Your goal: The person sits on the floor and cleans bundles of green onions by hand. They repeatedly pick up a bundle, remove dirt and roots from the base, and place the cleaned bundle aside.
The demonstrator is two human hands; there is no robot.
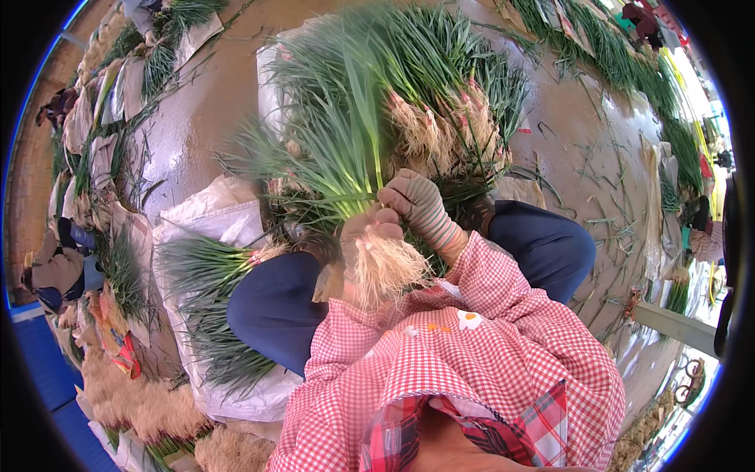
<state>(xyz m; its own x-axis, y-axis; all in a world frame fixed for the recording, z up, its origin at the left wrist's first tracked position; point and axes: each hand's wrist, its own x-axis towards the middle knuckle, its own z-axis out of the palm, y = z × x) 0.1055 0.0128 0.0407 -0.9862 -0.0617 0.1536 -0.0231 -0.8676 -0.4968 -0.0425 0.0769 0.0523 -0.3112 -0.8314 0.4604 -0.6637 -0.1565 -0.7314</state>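
Note:
My left hand point(361, 239), in a pale glove and partly hidden by roots, is closed around a bunch of green garlic plants point(348, 171). The leaves fan upward and away from me; the pale roots point(386, 268) hang towards my lap. My right hand point(416, 206), in a striped knit glove, touches the same bunch at its stems from the right, thumb and fingers pinched on a stem. Just beyond my hands lies a large heap of the same plants point(436, 76), with pinkish stem bases and roots facing me.
To my left, more plants point(212, 307) lie on a white woven sack point(177, 236). Bundles with dense roots point(141, 389) stand at the lower left. Loose leaves litter the wet floor point(590, 147). Other people point(59, 268) sit at the left; a metal bar point(675, 327) is at the right.

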